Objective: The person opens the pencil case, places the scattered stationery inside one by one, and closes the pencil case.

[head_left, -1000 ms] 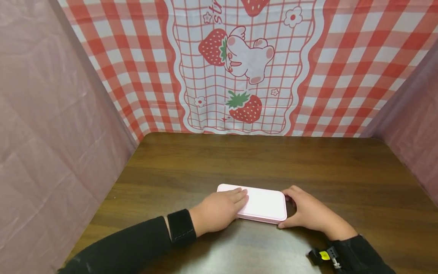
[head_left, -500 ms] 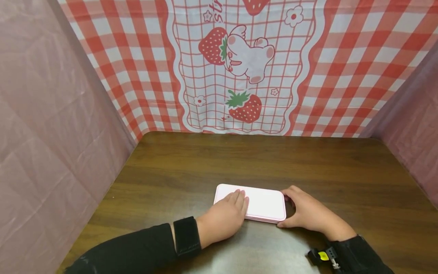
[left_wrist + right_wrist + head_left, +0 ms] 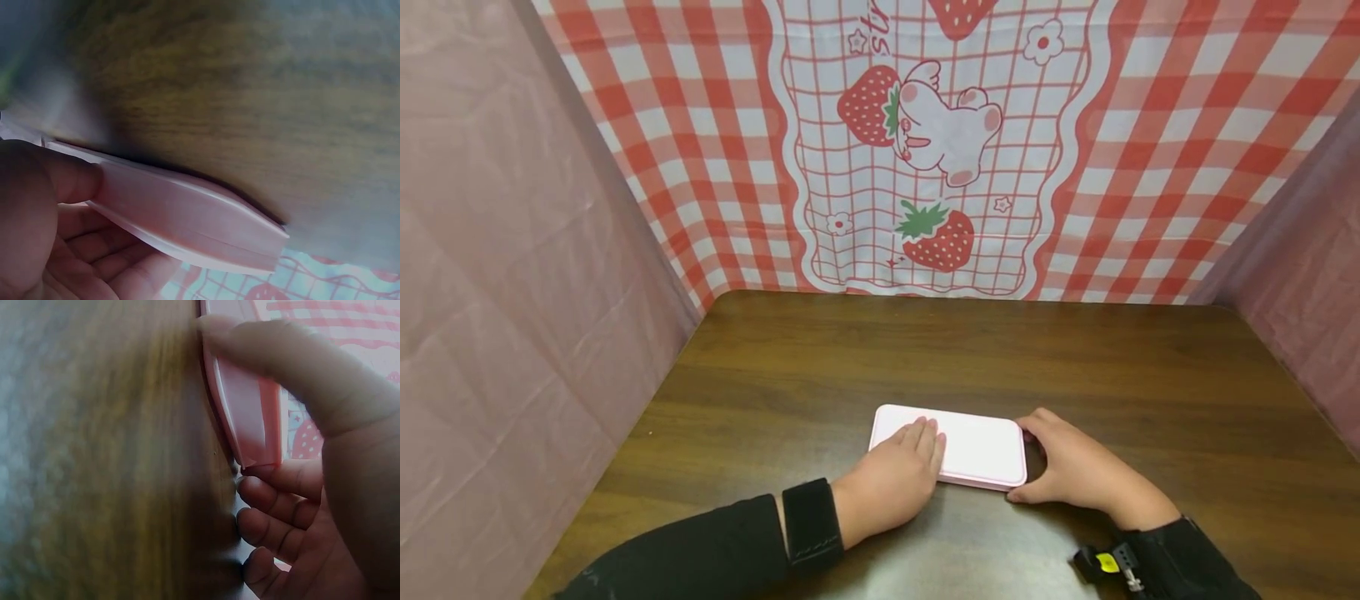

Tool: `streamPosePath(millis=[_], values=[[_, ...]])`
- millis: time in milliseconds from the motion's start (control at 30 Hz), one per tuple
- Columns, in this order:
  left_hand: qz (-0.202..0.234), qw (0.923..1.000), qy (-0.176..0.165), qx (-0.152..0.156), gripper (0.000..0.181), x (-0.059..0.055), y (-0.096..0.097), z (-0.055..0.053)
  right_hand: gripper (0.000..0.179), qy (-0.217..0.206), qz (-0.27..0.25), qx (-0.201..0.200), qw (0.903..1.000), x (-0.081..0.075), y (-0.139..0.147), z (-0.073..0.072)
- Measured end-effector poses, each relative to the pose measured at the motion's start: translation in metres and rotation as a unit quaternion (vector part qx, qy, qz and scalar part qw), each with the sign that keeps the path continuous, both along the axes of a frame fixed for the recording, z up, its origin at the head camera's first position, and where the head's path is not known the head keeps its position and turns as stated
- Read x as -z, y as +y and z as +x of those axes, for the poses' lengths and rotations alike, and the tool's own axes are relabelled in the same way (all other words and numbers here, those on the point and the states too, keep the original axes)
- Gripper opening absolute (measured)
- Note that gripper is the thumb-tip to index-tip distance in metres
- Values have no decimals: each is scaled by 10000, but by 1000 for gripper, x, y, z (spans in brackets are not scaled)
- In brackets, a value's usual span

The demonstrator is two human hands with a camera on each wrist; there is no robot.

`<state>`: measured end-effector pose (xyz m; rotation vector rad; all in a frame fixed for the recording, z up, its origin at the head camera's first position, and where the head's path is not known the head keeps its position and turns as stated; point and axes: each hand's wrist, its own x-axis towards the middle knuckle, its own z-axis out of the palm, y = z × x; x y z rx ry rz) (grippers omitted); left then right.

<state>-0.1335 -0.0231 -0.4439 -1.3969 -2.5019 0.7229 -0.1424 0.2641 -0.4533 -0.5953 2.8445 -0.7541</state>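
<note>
A flat pink case (image 3: 981, 450) with a pale top and rounded corners lies on the wooden table. My left hand (image 3: 895, 479) rests across its left part, fingers straight on the top. In the left wrist view, the left thumb (image 3: 75, 178) touches the pink side wall (image 3: 187, 212). At the right end, my right hand (image 3: 1071, 462) holds the case between thumb at the near corner and forefinger at the far corner. The right wrist view shows the other fingers (image 3: 269, 525) loosely curled beside the end of the case (image 3: 240, 406). The case's underside is hidden.
The brown wooden table (image 3: 820, 350) runs back to a red-and-white checked cloth (image 3: 715, 150) with strawberry prints. Pink fabric hangs on the left (image 3: 512, 292) and right (image 3: 1300, 317). A small black device with a yellow mark (image 3: 1105, 562) sits at the right wrist.
My left hand has shifted slightly right and nearer, and its fingers now point more away from me. The case has barely moved leftward. The right hand has stayed nearly still.
</note>
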Motion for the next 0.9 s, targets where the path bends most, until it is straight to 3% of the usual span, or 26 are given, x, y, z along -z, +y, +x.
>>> streamPosePath(millis=[233, 333, 433, 533, 667, 900], values=[[166, 9997, -150, -98, 44, -1, 0, -1, 101, 103, -32, 4, 9999, 1, 2, 0], [484, 9960, -651, -361, 47, -5, -2, -1, 99, 122, -55, 1, 9999, 0, 3, 0], [1100, 9809, -1356, -851, 56, -11, -5, -1, 97, 64, -26, 21, 10000, -2, 3, 2], [1894, 9569, -1729, -1361, 64, -17, -10, -2, 96, -1, 58, 47, 10000, -5, 2, 3], [2789, 9193, -1845, -2075, 67, -25, -19, -6, 96, -64, 183, 103, 9998, -10, 0, 5], [3681, 8295, -2642, -3265, 79, -22, -37, -16, 85, -252, 206, 371, 9988, -19, -3, 20]])
